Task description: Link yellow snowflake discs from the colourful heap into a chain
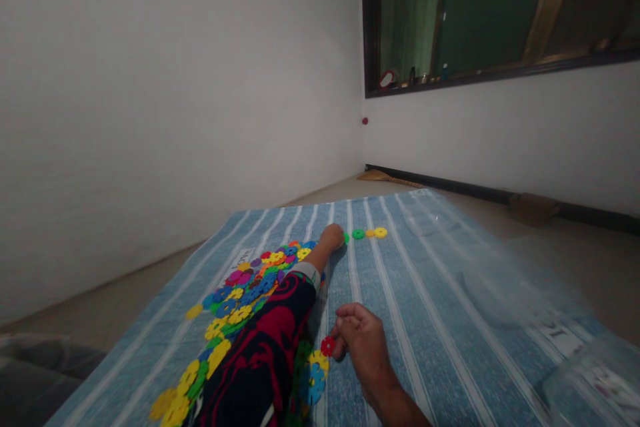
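My left hand [331,238] reaches far forward across the cloth, closed, its fingers mostly hidden. A green notched plastic disc [346,238] shows at its fingertips. Just right of that, a second green disc [359,234], an orange disc [370,233] and a yellow disc [381,233] lie in a row. Nearer to me, my right hand [364,347] is curled, with a red notched disc [328,346] at its fingertips. Beside the red one are a yellow disc [320,361] and blue discs [316,383]. My left sleeve hides part of the multicoloured disc pile [240,313].
A blue cloth with white stripes [415,320] covers the surface. Clear plastic, perhaps a bag or container [585,380], lies at the right edge. White walls [200,80] rise behind, with a dark-framed window [480,20]. A straw-coloured broom-like thing [380,175] lies in the corner.
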`<action>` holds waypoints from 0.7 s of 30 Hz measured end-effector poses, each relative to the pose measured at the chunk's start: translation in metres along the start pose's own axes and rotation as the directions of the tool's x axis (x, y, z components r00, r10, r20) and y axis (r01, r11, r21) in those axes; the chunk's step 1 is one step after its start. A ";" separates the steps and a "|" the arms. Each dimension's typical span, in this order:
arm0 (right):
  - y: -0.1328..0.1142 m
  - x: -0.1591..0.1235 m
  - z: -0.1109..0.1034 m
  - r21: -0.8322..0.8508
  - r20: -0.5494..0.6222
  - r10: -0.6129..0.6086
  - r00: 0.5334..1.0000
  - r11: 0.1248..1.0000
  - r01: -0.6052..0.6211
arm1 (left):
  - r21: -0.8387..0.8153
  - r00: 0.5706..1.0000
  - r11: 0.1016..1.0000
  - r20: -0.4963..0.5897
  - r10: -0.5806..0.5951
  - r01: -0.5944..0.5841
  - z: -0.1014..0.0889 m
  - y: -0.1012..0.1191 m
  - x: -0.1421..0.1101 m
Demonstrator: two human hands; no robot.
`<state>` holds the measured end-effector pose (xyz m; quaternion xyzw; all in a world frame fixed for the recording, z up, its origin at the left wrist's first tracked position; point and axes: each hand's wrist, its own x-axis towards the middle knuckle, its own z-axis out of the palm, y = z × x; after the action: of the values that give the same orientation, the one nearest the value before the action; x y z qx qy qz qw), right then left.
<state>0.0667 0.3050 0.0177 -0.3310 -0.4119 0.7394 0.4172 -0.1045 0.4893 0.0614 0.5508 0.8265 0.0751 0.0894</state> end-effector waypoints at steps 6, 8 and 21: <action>0.000 0.000 0.000 -0.006 0.024 0.013 1.000 1.000 -0.013 | 0.100 1.000 0.995 -0.012 0.024 -0.022 -0.002 -0.007 0.002; 0.002 0.001 0.000 -0.011 0.033 0.008 0.999 1.000 -0.007 | 0.119 0.998 0.991 -0.007 0.057 -0.056 -0.004 -0.008 -0.001; 0.008 0.003 0.001 -0.058 0.070 -0.017 0.997 0.998 0.021 | 0.178 0.991 0.980 0.116 0.069 -0.089 -0.005 -0.003 0.010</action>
<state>0.0615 0.3051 0.0104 -0.3133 -0.4506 0.7340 0.4000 -0.1120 0.4973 0.0652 0.5924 0.8011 -0.0281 0.0805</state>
